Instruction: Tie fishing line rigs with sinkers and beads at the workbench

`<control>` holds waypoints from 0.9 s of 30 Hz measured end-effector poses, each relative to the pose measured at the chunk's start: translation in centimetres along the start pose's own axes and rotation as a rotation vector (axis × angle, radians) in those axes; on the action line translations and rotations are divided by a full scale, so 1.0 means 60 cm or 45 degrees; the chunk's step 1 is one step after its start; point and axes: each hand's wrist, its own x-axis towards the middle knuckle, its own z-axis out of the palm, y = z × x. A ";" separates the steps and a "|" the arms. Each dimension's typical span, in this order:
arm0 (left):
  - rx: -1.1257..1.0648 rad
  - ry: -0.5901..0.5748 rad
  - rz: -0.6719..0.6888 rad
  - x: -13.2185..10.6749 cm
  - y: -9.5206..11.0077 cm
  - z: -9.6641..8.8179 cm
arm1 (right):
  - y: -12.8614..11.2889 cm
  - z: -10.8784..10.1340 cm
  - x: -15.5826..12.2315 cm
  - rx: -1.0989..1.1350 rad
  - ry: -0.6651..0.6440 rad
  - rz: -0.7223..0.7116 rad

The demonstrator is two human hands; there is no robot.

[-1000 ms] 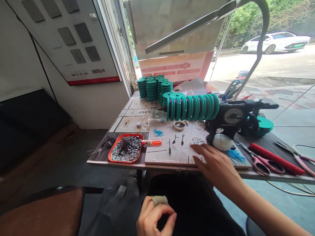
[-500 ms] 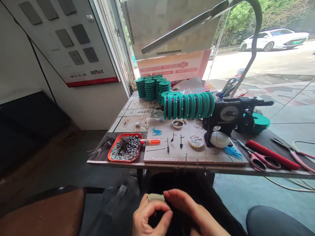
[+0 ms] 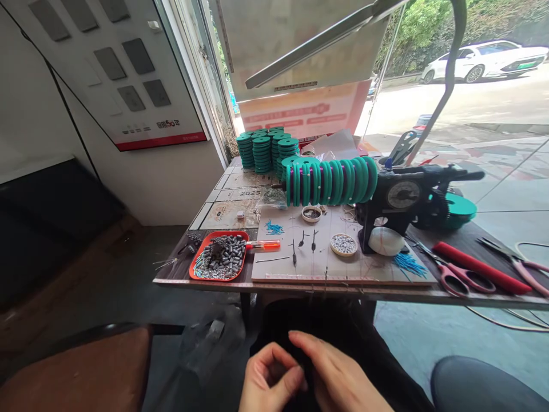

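Low over the lap, below the table edge, my left hand (image 3: 274,377) is closed, its thumb and fingertips pinched together. My right hand (image 3: 332,366) is beside it with its fingers curled and pressed together, its thumb hidden. Whatever the fingertips hold is too small or too dark against the black trousers to make out. On the board (image 3: 274,273) above the hands lie short dark pieces on thin wires (image 3: 294,257), blue strips (image 3: 273,228) and a round dish of small pale beads (image 3: 343,245).
An orange-red tray (image 3: 246,257) of grey metal cylinders stands left. A black winding device (image 3: 403,197) carries green discs (image 3: 330,182); green spools (image 3: 261,153) are stacked behind. Red-handled scissors (image 3: 465,281), a red stick (image 3: 482,266) and pliers (image 3: 517,266) lie right. A brown chair (image 3: 77,372) is at left.
My left hand has shifted right and turned, so the pale wrapping on its finger no longer shows. My right hand has moved slightly; the fingertips stay close together. The view has shifted a little.
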 end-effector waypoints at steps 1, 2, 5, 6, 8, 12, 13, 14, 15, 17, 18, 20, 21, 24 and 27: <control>-0.047 0.038 -0.002 0.000 0.000 0.002 | 0.003 0.009 -0.004 -0.015 0.078 -0.021; -0.084 0.072 -0.008 0.000 0.001 0.004 | 0.007 0.018 -0.008 -0.027 0.148 -0.030; -0.154 0.189 -0.018 -0.003 0.008 0.015 | 0.016 0.040 -0.018 -0.078 0.283 -0.058; -0.190 0.222 -0.022 -0.004 0.012 0.019 | 0.017 0.042 -0.018 -0.098 0.319 -0.076; -0.343 0.286 -0.058 -0.007 0.020 0.028 | 0.015 0.037 -0.015 -0.116 0.379 -0.096; -0.826 0.333 -0.251 -0.008 0.026 0.041 | 0.001 0.006 0.001 0.093 0.357 0.000; -0.915 0.341 -0.286 -0.006 0.024 0.043 | -0.003 0.001 0.003 0.182 0.323 0.049; -0.976 0.345 -0.307 -0.005 0.022 0.044 | -0.005 -0.001 0.003 0.269 0.304 0.100; -1.015 0.345 -0.317 -0.003 0.020 0.046 | -0.006 0.001 0.003 0.345 0.301 0.155; -1.050 0.338 -0.306 0.001 0.016 0.050 | -0.005 0.012 -0.002 0.455 0.324 0.261; -1.061 0.332 -0.296 0.003 0.014 0.052 | -0.004 0.018 -0.005 0.482 0.332 0.303; -1.077 0.323 -0.285 0.004 0.014 0.057 | -0.001 0.030 -0.011 0.484 0.339 0.358; -1.083 0.321 -0.284 0.003 0.015 0.059 | 0.000 0.032 -0.012 0.467 0.339 0.368; -1.083 0.333 -0.281 0.002 0.017 0.064 | 0.001 0.030 -0.013 0.408 0.337 0.334; -1.056 0.359 -0.238 0.005 0.012 0.063 | 0.001 0.021 -0.011 0.344 0.222 0.274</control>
